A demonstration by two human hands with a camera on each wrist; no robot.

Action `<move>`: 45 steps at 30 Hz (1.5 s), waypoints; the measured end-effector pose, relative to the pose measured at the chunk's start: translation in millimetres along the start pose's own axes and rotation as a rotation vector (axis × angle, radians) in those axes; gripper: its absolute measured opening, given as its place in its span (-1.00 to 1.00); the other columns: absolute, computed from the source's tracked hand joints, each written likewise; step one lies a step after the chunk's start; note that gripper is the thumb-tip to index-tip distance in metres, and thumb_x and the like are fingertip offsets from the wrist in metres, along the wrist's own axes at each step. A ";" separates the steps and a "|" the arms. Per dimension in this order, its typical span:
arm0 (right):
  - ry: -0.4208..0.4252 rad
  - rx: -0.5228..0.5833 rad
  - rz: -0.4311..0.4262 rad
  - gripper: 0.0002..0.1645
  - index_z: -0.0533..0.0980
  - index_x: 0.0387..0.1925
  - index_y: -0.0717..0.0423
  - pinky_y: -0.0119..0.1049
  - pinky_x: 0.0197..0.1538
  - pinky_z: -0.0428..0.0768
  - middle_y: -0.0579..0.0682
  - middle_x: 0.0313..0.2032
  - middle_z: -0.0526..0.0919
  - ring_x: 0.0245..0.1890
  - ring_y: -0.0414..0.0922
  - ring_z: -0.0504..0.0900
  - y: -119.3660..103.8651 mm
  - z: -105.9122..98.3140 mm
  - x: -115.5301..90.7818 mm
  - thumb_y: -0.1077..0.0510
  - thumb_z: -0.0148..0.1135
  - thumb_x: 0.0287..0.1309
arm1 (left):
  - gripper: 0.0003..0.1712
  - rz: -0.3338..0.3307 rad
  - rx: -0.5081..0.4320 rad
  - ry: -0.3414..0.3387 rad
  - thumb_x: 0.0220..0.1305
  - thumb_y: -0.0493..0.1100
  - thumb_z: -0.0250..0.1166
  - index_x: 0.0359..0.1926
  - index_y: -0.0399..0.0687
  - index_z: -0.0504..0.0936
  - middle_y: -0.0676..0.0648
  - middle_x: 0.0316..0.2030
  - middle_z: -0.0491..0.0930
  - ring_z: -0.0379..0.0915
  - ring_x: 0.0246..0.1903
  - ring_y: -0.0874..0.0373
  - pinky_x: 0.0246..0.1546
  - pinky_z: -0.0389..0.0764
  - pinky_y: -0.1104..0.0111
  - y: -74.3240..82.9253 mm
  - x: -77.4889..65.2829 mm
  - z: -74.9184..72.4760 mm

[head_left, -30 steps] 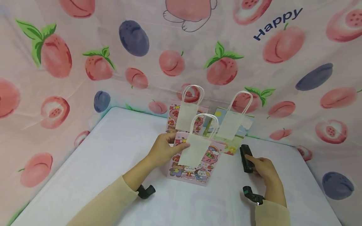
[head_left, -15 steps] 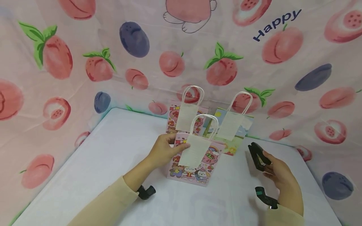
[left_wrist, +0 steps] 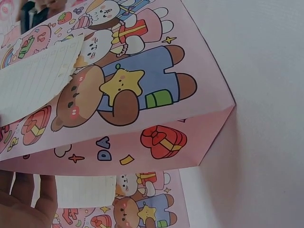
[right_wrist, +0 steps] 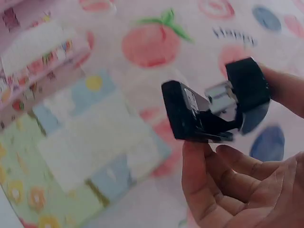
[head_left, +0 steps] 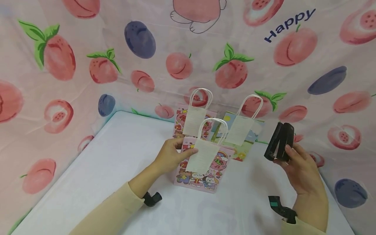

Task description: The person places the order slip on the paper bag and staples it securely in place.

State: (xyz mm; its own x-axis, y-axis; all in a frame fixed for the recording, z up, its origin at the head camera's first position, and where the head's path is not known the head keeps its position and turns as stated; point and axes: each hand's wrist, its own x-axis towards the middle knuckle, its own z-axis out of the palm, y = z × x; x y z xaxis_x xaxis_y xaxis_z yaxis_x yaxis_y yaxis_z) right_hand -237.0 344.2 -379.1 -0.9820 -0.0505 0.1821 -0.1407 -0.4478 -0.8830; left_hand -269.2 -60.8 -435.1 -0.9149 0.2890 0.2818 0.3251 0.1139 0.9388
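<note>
A pink cartoon gift bag (head_left: 218,166) stands upright at the middle of the table, with a pale lined paper slip (head_left: 202,156) on its front below white handles. My left hand (head_left: 173,155) grips the bag's left edge, thumb in front on the slip; in the left wrist view the fingers (left_wrist: 45,194) lie behind the bag. Raised over the right side of the table, a black stapler (head_left: 280,142) is held between the thumb and fingers of my right hand (head_left: 304,169). Its two arms are spread apart, seen plainly in the right wrist view.
Behind stand a second pink gift bag (head_left: 180,122) and a blue-green landscape gift bag (head_left: 249,143), each bearing a pale slip. A fruit-print cloth (head_left: 188,42) hangs behind the white table (head_left: 132,130). Black camera mounts (head_left: 152,199) sit at both wrists.
My right hand has lifted the stapler up off the table side, moving right and turning it so its arms show spread. The left hand and the bags stay in place.
</note>
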 end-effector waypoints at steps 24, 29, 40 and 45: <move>-0.147 -0.378 -0.482 -0.24 0.44 0.14 0.48 -0.36 0.18 0.65 0.06 -0.07 0.72 -0.03 -0.12 0.72 29.7 129.8 -17.2 0.74 0.41 -0.19 | -0.67 0.033 -0.002 -0.023 0.33 -0.09 0.46 0.08 -0.03 0.74 -0.05 -0.08 0.81 0.72 -0.10 0.13 -0.23 0.79 0.29 0.2 -2.0 3.4; -0.200 -0.481 -0.591 -0.14 0.45 0.14 0.56 -0.34 0.30 0.55 0.10 0.02 0.70 0.08 -0.09 0.68 49.2 144.5 -11.1 0.66 0.57 -0.34 | -0.65 0.044 0.004 -0.013 0.33 -0.09 0.46 0.09 -0.04 0.74 -0.06 -0.08 0.81 0.71 -0.09 0.11 -0.23 0.78 0.30 0.3 -2.9 4.5; -0.105 -0.794 -0.618 -0.01 0.45 0.19 0.38 -0.34 0.35 0.44 0.17 0.24 0.50 0.24 -0.05 0.50 71.8 151.0 -4.8 0.59 0.67 -0.43 | -0.66 0.038 -0.015 -0.036 0.36 -0.06 0.43 0.13 0.03 0.73 -0.02 -0.06 0.81 0.73 -0.06 0.11 -0.22 0.79 0.29 -4.2 -2.9 6.1; -0.102 -0.858 -0.543 0.05 0.43 0.28 0.26 -0.34 0.32 0.47 -0.03 0.18 0.60 0.18 -0.16 0.59 73.1 150.6 -4.4 0.54 0.69 -0.37 | -0.64 0.033 -0.022 -0.039 0.37 -0.07 0.42 0.15 0.02 0.72 -0.04 -0.05 0.80 0.74 -0.06 0.10 -0.23 0.80 0.28 -5.3 -2.7 6.6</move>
State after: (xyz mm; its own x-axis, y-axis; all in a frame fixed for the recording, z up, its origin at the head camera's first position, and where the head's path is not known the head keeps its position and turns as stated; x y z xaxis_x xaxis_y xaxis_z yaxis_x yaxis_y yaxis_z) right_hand -224.0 177.2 -379.3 -0.7490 -0.1252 0.6506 -0.6461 0.3557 -0.6753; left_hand -266.9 -55.8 -442.1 -0.8936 0.3288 0.3055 0.3495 0.0826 0.9333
